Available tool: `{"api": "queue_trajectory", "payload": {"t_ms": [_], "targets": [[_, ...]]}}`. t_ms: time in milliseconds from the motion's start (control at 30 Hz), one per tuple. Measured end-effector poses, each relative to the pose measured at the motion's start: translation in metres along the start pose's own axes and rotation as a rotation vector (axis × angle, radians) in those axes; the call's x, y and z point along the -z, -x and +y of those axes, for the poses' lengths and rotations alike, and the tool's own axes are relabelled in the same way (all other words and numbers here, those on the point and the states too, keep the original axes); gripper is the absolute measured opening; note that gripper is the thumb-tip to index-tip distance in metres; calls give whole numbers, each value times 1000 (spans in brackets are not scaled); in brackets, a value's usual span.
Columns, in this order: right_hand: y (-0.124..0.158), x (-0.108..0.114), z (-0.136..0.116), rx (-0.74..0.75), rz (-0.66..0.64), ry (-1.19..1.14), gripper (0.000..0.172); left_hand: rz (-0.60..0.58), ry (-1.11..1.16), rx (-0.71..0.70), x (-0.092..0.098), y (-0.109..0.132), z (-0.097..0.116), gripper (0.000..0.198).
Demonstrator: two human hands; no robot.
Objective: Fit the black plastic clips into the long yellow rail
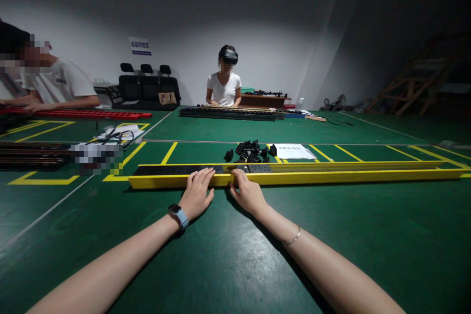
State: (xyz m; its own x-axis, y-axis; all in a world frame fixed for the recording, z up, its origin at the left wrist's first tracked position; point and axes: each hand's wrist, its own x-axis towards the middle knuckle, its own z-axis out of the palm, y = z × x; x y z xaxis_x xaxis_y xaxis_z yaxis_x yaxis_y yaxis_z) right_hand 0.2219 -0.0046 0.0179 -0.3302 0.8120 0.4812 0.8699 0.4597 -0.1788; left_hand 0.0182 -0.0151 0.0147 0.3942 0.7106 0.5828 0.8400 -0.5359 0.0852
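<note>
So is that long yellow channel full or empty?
Partly filled: black rectangular socket-like pieces sit along the left part of the long yellow channel, while its right stretch shows bare yellow inside.

Yellow channel (349,178): long, straight, open-topped, lying flat on the green tabletop (331,240), roughly parallel to the tabletop's far edge. Black modules (172,170), some showing small holes, sit lengthwise inside its left portion, the row interrupted by a narrow gap.
</note>
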Motion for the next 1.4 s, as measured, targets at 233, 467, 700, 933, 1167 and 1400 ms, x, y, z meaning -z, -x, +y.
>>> {"api": "queue_trajectory", "payload": {"t_ms": [233, 467, 700, 933, 1167, 1400], "targets": [[1, -3, 1, -30, 17, 5, 37, 23, 16, 4, -2, 1, 0, 52], [-2, -10, -11, 104, 42, -61, 41, 95, -22, 98, -4, 0, -2, 48], [-17, -15, -33, 223, -78, -67, 62, 66, -37, 104, -5, 0, -3, 53], [-16, -12, -34, 183, -126, -24, 60, 68, -47, 104, -5, 0, -1, 52], [-17, -12, -34, 143, -118, 8, 53, 65, -72, 101, -6, 1, -2, 50], [-14, -11, -32, 74, -88, 46, 48, 71, -87, 95, -6, 1, -3, 50]]}}
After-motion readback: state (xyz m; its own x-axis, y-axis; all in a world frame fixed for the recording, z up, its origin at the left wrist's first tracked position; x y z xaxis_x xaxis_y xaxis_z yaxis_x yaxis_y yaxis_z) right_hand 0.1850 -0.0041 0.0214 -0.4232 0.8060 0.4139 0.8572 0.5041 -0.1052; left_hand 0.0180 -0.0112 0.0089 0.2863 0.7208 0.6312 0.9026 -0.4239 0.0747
